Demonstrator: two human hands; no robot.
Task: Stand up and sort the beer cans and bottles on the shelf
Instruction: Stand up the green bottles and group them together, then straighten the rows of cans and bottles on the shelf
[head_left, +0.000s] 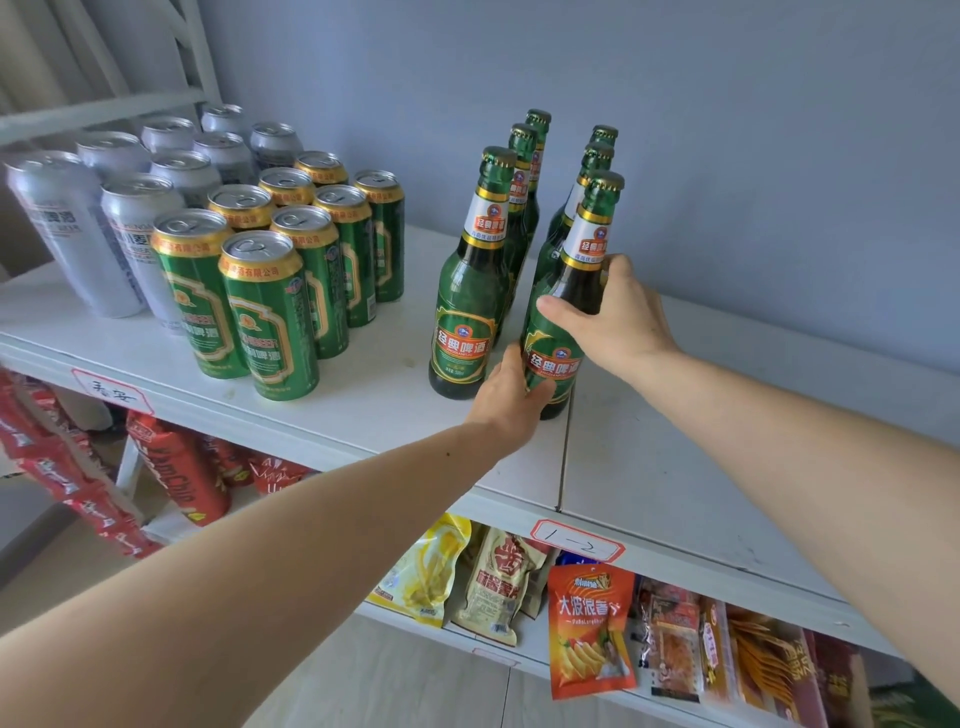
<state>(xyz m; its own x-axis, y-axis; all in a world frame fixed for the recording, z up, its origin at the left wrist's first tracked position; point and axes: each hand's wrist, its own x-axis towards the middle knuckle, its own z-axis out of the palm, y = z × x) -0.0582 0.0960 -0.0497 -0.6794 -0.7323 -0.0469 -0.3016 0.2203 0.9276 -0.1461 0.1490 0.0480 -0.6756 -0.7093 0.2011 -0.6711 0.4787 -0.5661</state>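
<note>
Green glass beer bottle (558, 312) with a white-and-red neck label stands upright at the front of the right-hand row on the white shelf (675, 467); the right hand (608, 317) grips its shoulder, thumb across the front; the left hand (511, 397) curls round its base; five matching bottles (470, 291) stand beside and behind; green cans (270, 317) and silver cans (72, 228) stand upright further left.
</note>
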